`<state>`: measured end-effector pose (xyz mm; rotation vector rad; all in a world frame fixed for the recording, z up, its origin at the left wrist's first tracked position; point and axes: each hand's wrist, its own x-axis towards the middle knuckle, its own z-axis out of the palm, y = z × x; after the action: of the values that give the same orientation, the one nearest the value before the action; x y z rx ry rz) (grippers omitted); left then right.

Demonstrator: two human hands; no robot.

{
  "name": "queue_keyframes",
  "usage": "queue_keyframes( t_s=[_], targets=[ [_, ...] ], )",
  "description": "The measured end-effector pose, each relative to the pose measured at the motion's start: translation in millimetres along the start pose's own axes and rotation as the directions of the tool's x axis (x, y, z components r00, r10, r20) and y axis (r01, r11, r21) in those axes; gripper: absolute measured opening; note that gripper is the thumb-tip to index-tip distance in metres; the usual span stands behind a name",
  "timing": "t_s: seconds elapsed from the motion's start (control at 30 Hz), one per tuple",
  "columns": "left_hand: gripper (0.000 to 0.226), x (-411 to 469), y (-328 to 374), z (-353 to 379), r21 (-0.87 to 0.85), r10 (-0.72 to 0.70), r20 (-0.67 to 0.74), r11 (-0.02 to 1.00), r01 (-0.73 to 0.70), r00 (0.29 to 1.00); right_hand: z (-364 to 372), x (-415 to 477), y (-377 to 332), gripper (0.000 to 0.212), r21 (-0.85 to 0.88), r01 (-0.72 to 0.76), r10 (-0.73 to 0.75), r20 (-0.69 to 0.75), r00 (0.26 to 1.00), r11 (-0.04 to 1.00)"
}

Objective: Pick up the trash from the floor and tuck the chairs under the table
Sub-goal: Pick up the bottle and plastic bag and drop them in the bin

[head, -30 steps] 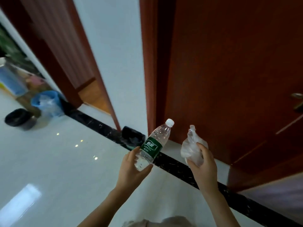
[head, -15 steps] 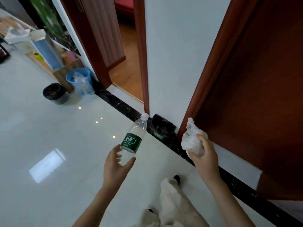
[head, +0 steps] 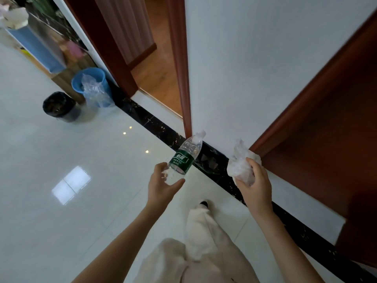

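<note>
My left hand point(head: 163, 186) grips the base of a clear plastic bottle point(head: 184, 158) with a green label and white cap, tilted up to the right. In my right hand point(head: 256, 184) is a crumpled clear plastic bag point(head: 239, 166), held at about the same height. Both hands are out in front of me over the white tiled floor point(head: 61, 211), close to the wall's black skirting point(head: 216, 166). No chairs or table are in view.
A blue bin point(head: 89, 80) with a clear liner and a black bin point(head: 59, 106) stand at the far left. An open doorway with a wooden floor point(head: 161, 78) lies ahead, a red-brown door point(head: 326, 139) to the right. My leg and shoe point(head: 204, 204) show below.
The view has swung left and downward, so the two bins and the doorway sit closer and more central. Both hands keep their hold on the bottle and the bag.
</note>
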<state>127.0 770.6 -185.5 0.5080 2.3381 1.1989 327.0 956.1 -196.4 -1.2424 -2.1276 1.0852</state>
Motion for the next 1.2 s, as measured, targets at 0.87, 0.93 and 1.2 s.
queue_keyframes(
  t_s=[0.87,0.93,1.2],
  targets=[
    [0.067,289.6,-239.2,216.9,0.249,-0.088,0.345,0.968,0.0,0.935,262.5,120.1,238.8,0.057,0.051,-0.284,0.288,-0.224,0.931,0.957],
    [0.065,304.0,-269.8,242.2,0.241,-0.089,0.342,0.971,0.004,0.936,284.8,126.8,270.4,0.056,0.048,-0.291,0.294,-0.22,0.93,0.956],
    [0.068,330.8,-339.8,307.9,0.229,0.056,0.378,0.962,-0.152,0.924,339.1,133.7,355.3,0.058,0.016,-0.286,0.284,-0.166,0.944,0.958]
  ],
)
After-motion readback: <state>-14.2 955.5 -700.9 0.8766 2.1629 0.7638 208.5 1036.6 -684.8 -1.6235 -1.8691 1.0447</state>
